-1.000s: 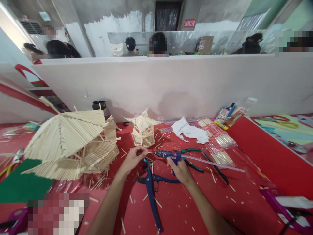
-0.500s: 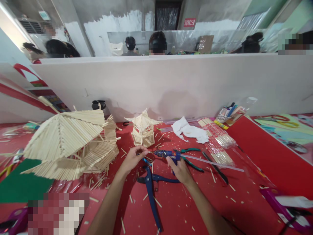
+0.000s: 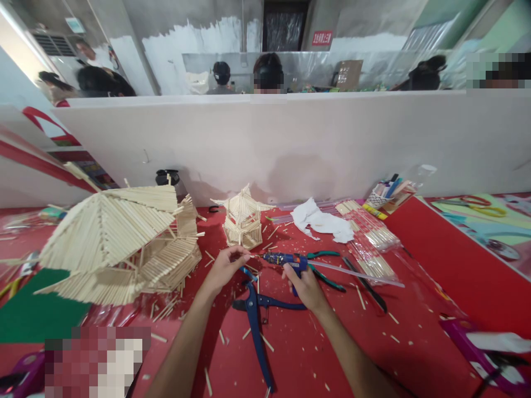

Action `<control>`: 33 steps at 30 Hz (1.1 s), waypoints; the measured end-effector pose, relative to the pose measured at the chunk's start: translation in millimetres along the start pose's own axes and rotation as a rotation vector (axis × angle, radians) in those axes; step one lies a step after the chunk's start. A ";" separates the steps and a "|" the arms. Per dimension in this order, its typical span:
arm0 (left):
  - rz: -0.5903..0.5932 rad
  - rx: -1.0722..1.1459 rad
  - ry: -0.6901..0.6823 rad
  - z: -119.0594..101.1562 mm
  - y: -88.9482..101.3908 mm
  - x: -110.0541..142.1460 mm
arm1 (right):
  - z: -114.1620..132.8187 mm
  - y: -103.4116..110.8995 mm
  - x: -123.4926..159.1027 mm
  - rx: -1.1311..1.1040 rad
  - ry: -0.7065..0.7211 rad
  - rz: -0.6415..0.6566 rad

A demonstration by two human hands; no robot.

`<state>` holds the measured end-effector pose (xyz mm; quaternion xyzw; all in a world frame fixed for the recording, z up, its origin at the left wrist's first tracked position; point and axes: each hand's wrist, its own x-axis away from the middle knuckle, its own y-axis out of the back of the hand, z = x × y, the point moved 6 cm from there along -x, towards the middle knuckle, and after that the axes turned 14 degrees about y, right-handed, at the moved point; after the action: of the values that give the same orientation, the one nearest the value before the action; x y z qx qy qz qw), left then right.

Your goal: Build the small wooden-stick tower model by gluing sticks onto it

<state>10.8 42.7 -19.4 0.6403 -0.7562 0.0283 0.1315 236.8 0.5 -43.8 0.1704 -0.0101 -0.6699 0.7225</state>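
Note:
My right hand [image 3: 305, 284] grips a blue hot glue gun [image 3: 286, 260], its nozzle pointing left. A long translucent glue stick [image 3: 360, 273] sticks out of its back. My left hand [image 3: 228, 268] is closed in a pinch at the nozzle, on what looks like a short wooden stick [image 3: 251, 256], mostly hidden by the fingers. Just behind my left hand stands a small pavilion model [image 3: 243, 218] built of wooden sticks. Below the glue gun lies a blue-handled cutter [image 3: 254, 309]. Green-handled pliers [image 3: 332, 281] lie partly behind the glue gun.
A large stick-built model [image 3: 120, 237] fills the left side. White tissue [image 3: 319, 221] and packs of wooden sticks [image 3: 373, 249] lie right of centre, near a pen basket [image 3: 379, 196]. A white partition [image 3: 249, 132] closes off the back; people are beyond it. Scraps litter the red table [image 3: 332, 354].
The glue gun has shifted very slightly to the right. Less of the glue stick now sticks out behind it. My left hand keeps its pinch at the nozzle.

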 end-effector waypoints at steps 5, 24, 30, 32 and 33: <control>-0.007 0.011 0.003 -2.5 -0.3 1.2 | 2.1 -3.0 1.0 0.005 0.010 0.046; -0.013 0.001 -0.012 -4.6 -0.1 2.4 | 4.2 -5.5 2.2 -0.097 -0.022 0.037; 0.004 0.007 -0.011 -4.2 -2.3 2.8 | -5.3 -1.2 1.3 -0.349 -0.050 -0.084; 0.028 0.013 -0.012 -4.5 -5.9 3.8 | -5.1 2.6 0.2 -0.346 -0.027 -0.138; 0.041 0.016 -0.008 -4.7 -8.2 4.5 | -4.0 3.9 -0.2 -0.334 -0.012 -0.162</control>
<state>18.9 38.0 -14.8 0.6260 -0.7694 0.0343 0.1226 241.6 1.8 -46.4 0.0444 0.1109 -0.7191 0.6846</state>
